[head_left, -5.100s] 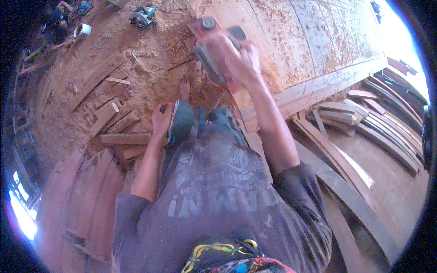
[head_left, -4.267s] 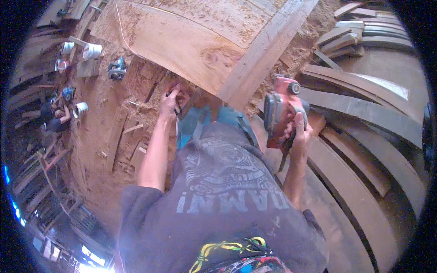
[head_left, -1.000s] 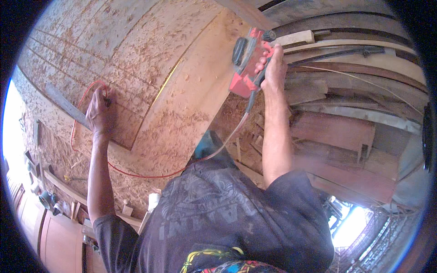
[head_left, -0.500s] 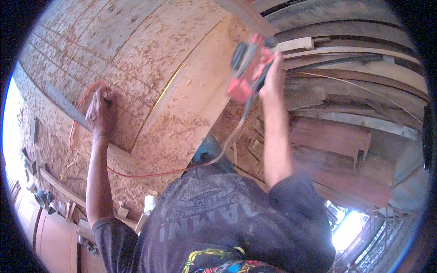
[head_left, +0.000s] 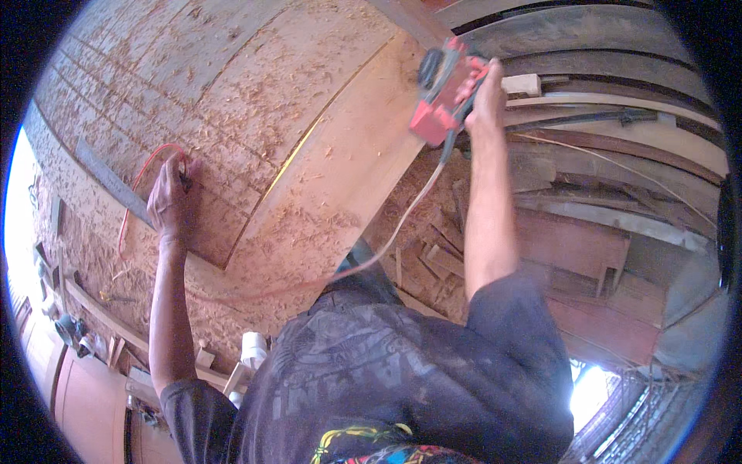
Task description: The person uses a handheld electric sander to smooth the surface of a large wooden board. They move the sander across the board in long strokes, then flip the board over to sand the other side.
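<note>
My right hand (head_left: 487, 104) is wrapped round the handle of a red and black electric planer (head_left: 448, 97). The planer is tilted over the right edge of a wide pale board (head_left: 325, 193), near its far end; whether its sole touches the wood is hidden. From its rear a power cord (head_left: 410, 209) hangs in a curve toward my waist and runs on leftward, blurred. My left hand (head_left: 168, 197) rests closed at the left of the shavings-covered boards, gripping a looped red cord (head_left: 158, 147) by a small dark part I cannot make out.
Wood shavings (head_left: 209, 100) cover the joined boards. A grey metal strip (head_left: 112, 174) lies by my left hand. Stacked planks (head_left: 587, 46) fill the right side. Wood scraps (head_left: 440, 259) lie below the board's right edge. A white cup-like container (head_left: 253, 348) stands near my left elbow.
The planer and my right hand have shifted right and slightly farther away. The cord behind it has swung right. My left hand has stayed nearly in place.
</note>
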The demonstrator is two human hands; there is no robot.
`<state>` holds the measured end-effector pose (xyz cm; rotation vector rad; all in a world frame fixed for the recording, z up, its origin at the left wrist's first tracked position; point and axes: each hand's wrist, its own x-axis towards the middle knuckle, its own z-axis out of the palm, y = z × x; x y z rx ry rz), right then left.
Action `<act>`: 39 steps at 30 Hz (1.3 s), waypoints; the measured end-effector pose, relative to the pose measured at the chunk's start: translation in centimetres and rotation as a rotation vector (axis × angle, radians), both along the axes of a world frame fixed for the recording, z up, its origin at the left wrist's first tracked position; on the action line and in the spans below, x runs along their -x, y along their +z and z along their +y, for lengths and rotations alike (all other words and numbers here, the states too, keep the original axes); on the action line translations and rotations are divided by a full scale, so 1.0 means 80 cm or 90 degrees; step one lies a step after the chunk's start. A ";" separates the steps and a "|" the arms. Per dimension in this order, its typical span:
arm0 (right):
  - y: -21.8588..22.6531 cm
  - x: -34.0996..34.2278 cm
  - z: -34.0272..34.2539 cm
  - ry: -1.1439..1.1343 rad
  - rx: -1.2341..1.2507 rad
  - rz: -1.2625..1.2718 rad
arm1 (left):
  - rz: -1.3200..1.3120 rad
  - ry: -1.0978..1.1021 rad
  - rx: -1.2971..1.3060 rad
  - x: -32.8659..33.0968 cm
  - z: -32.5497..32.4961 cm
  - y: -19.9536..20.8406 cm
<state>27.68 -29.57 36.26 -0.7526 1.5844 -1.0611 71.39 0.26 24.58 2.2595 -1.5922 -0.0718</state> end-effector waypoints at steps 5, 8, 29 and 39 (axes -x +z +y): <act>-0.009 0.011 -0.031 0.035 0.015 -0.012 | -0.005 -0.010 -0.023 -0.002 -0.005 0.003; -0.021 -0.015 0.048 0.026 -0.028 -0.093 | -0.005 -0.004 -0.008 0.000 0.001 0.005; -0.017 -0.015 -0.062 0.065 -0.002 -0.048 | 0.010 -0.002 -0.011 0.000 -0.007 0.006; 0.012 -0.122 0.175 -0.012 -0.107 -0.044 | 0.038 0.017 -0.017 0.003 -0.007 0.009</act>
